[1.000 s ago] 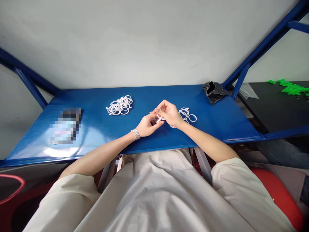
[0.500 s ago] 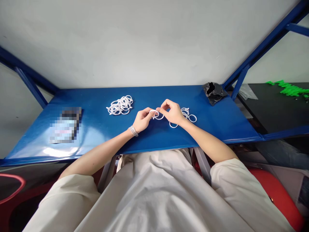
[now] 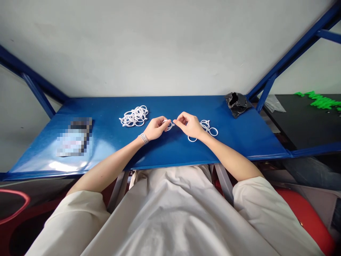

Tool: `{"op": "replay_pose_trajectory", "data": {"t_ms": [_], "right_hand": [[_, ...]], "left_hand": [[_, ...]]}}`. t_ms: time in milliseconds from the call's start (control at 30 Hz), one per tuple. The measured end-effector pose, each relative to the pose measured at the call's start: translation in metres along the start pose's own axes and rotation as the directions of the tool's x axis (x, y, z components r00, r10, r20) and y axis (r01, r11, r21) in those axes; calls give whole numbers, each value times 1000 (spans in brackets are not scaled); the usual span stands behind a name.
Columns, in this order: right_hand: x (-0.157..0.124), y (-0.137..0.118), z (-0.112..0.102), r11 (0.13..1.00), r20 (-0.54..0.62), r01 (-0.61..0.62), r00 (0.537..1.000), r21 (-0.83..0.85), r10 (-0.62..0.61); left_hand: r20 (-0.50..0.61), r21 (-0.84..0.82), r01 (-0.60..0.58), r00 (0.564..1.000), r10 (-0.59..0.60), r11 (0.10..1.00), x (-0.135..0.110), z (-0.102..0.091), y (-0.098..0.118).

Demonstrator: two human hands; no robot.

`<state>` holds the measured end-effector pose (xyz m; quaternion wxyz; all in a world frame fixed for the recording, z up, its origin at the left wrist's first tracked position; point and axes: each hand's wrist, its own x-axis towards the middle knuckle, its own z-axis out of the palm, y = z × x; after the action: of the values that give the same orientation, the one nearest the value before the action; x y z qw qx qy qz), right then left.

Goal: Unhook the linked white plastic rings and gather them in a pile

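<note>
**Our left hand [image 3: 156, 128] pinches a white plastic ring [image 3: 168, 124]**

Our left fingertips [image 3: 164, 121] are closed on the ring, which sits just in front of them with a small tab pointing toward our right hand [image 3: 189, 125]. The thumb and forefinger [image 3: 178, 120] of that hand are drawn together just beside the tab. We cannot tell whether they hold anything. A silver beaded bracelet [image 3: 144, 138] circles our left wrist.

Under the heel of our right hand lies a single ring [image 3: 192, 139], and just beyond that hand is a small cluster of rings [image 3: 207, 128]. A larger tangled pile of rings [image 3: 134, 116] lies near our left hand, all of them on a blue metal table [image 3: 170, 151].

Farther along the table's back edge sits a crumpled black plastic bag [image 3: 236, 104]. To the left lies a flat packet [image 3: 74, 137], too blurred to read. Past the table's right end, bright green pieces [image 3: 321, 101] lie on a black surface [image 3: 301, 122]. Our cream sleeves [image 3: 77, 222] rest below the table edge, with a red chair [image 3: 306, 213] at lower right.
</note>
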<state>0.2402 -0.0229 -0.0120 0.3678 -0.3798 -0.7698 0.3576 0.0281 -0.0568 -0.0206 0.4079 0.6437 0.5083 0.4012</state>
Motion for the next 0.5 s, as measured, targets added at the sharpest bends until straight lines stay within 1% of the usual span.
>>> {"op": "replay_pose_trajectory", "data": {"t_ms": [100,167,233,267,300,367,400,433,500], "right_hand": [[0,0,0,1000,14,-8,1000,-29,9],[0,0,-1,999,19,-7,1000,-43,8],[0,0,-2,999,21,-2,1000,-52,3],[0,0,-3,998,21,2,1000,-55,-1],[0,1,-3,998,21,5,1000,-58,-4],[-1,1,-4,998,25,10,1000,-61,-9],[-1,1,-4,998,26,12,1000,-63,-11],[-1,0,-3,998,29,14,1000,-65,-12],[-1,-2,-3,997,30,17,999,-77,-15]], "left_hand": [[1,88,-4,1000,4,996,3,-1,0],[-25,177,-51,998,57,983,6,-12,2],[-40,337,-104,991,124,936,10,-33,7],[-33,438,-108,990,137,893,12,-47,9],[-30,525,-90,992,123,846,14,-62,10],[-95,645,4,993,75,764,16,-93,10],[-150,686,51,986,72,726,17,-107,9],[-199,715,90,977,79,693,16,-119,7],[-250,747,161,967,48,645,15,-136,4]]}}
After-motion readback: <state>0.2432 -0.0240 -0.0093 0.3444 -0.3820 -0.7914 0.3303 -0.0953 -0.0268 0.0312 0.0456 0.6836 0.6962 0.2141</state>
